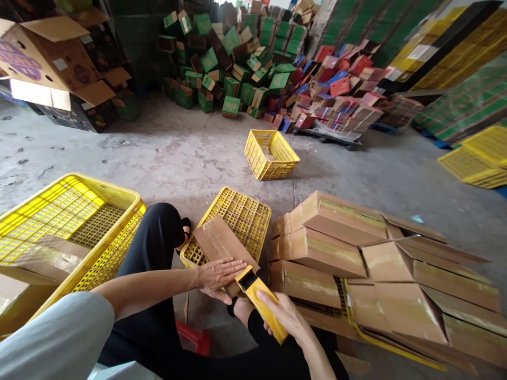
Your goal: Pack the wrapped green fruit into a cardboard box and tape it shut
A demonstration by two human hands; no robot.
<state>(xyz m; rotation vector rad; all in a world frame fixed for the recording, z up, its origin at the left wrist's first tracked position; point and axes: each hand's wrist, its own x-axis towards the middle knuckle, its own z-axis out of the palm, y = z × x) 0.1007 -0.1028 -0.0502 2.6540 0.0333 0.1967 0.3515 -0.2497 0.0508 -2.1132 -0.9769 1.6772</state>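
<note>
A cardboard box (219, 237) is lying on a yellow crate (250, 211), its near end sitting beneath the left hand (219, 277), whose straight, unclenched fingers are pressing flat. Beside them, the right hand (285, 311) is grasping a yellow tool (279, 328), its head meeting the box's edge.

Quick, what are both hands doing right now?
Left hand: open, palm down on the cardboard.
Right hand: closed, holding the yellow tool.
</note>
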